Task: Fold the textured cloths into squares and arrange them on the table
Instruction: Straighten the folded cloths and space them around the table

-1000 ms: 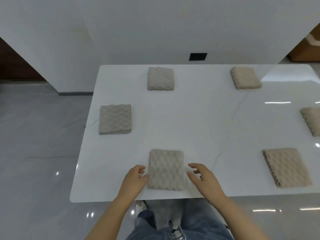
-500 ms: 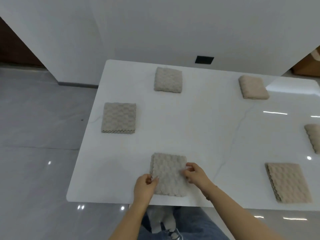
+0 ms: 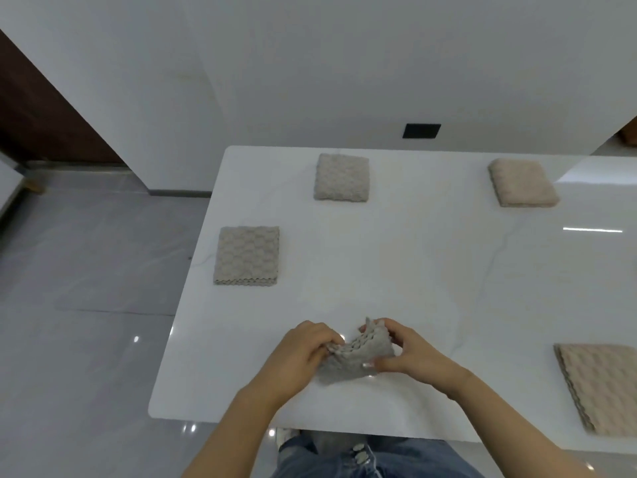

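Grey textured cloth [image 3: 355, 357], the one in work, sits near the front edge of the white marble table [image 3: 396, 270], bunched and lifted between both hands rather than lying flat. The left hand [image 3: 300, 353] pinches its left side with curled fingers; the right hand [image 3: 406, 353] grips its right side, thumb low and fingers hooked over the raised far corner.

To do this step well, I judge the layers should be drawn taut between the two grips so the edges line up, then laid down and pressed flat; slack in the middle would leave a lopsided shape instead of a square.

Both forearms come in from the front edge and converge, wrists close together, knuckles upward, hands just above the tabletop.

Four other folded cloths lie well apart: a grey one [image 3: 246, 255] at the left edge, a grey one [image 3: 341, 177] near the back left corner, a beige one [image 3: 522, 182] along the back edge, and a beige one [image 3: 599, 388] toward the front right, partly cut off by the frame.
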{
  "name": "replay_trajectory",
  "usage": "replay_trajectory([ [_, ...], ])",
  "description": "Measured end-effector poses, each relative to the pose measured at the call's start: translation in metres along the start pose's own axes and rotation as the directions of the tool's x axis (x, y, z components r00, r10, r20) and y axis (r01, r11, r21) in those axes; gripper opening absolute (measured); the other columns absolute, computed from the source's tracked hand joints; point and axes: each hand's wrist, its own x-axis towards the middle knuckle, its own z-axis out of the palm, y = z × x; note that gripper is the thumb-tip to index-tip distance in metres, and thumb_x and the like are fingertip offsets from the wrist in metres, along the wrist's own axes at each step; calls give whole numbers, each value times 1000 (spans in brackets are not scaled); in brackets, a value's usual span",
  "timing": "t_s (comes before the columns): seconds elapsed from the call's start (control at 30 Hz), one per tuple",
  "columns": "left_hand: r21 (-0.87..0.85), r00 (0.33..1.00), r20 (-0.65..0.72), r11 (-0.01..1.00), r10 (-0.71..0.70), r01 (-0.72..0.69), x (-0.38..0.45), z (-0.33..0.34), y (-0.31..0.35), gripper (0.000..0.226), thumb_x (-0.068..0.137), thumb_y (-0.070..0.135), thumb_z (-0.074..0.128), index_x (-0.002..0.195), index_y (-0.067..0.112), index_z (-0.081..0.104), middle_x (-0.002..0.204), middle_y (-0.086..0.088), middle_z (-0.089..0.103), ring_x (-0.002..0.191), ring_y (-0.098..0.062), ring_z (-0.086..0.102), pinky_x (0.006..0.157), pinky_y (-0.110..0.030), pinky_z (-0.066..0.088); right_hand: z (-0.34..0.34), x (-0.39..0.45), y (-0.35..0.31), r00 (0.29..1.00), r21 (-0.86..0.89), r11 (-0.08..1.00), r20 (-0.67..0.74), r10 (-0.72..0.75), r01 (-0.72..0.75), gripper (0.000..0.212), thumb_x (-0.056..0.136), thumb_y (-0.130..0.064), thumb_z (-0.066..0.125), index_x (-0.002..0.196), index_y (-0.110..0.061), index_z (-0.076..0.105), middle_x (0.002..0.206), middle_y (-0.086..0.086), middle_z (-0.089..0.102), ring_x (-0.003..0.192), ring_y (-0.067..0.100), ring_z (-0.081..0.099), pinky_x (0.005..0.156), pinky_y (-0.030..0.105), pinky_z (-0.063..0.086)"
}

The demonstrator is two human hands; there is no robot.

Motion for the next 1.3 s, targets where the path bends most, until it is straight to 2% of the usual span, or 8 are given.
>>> replay_trajectory([
  [0.2, -469, 946, -20, 839, -324, 278, 2, -4, 15, 14, 91, 24, 62, 101, 33, 62, 102, 12, 57, 86, 4, 56, 73, -10, 42, 14, -9, 2, 992, 364, 931, -99, 72, -31, 26, 78, -12, 76, 98, -5, 61, 97, 7, 71, 93, 22, 69, 78, 33, 56],
  [0.37, -924, 738, 157, 166, -656, 344, 2, 11, 8, 39, 87, 36, 64, 123, 23, 55, 114, -7, 63, 98, -19, 62, 83, -33, 53, 28, 1, 11, 980, 649, 758, -103, 171, -64, 33, 85, -18, 66, 117, -8, 63, 112, 11, 70, 105, 29, 67, 89, 42, 54],
  [0.43, -925, 727, 263, 49, -634, 377, -8, 25, -3, 47, 88, 42, 62, 125, 14, 58, 117, -12, 66, 108, -28, 63, 93, -43, 52, 34, 12, 20, 965, 685, 716, -71, 252, -137, 33, 86, -20, 65, 117, -8, 63, 112, 11, 70, 104, 28, 67, 86, 39, 55],
  [0.63, -872, 555, 211, 102, -805, 479, -33, 66, -28, 43, 87, 18, 69, 124, 9, 49, 115, -13, 63, 94, -22, 63, 66, -23, 56, 48, 30, 55, 879, 644, 728, -181, 441, -233, 30, 87, -20, 67, 112, -4, 61, 99, 14, 72, 86, 28, 71, 66, 35, 57],
  [0.83, -861, 580, -9, 301, -815, 410, -27, 74, -34, 22, 87, 17, 69, 107, 11, 63, 109, -15, 67, 100, -23, 64, 85, -32, 55, 58, 30, 65, 828, 501, 849, -395, 398, -169, 20, 92, -29, 60, 100, -10, 59, 97, 10, 68, 89, 25, 67, 73, 35, 57],
  [1.03, -719, 565, -166, 491, -808, 491, -20, 62, -37, 12, 91, 13, 62, 102, 15, 60, 105, -4, 63, 90, -11, 58, 80, -20, 45, 52, 30, 71, 779, 205, 971, -587, 221, -121, 23, 93, -22, 58, 114, -11, 56, 104, 7, 60, 92, 19, 57, 85, 30, 48],
  [1.2, -448, 600, -113, 579, -792, 681, -52, 57, -41, 25, 86, 32, 67, 106, 19, 58, 85, 3, 58, 71, -7, 56, 58, -15, 39, 29, 9, 84, 836, 191, 948, -450, 314, -253, 21, 89, -25, 63, 106, -12, 61, 100, 6, 62, 89, 19, 58, 77, 29, 48],
  [1.3, -464, 587, 58, 499, -808, 732, -65, 64, -34, 30, 87, 40, 64, 107, 19, 56, 85, -5, 64, 58, -11, 61, 48, -14, 41, 33, -5, 90, 849, 129, 899, -296, 438, -418, 27, 86, -30, 67, 95, -5, 63, 86, 8, 65, 71, 17, 57, 56, 23, 47],
])
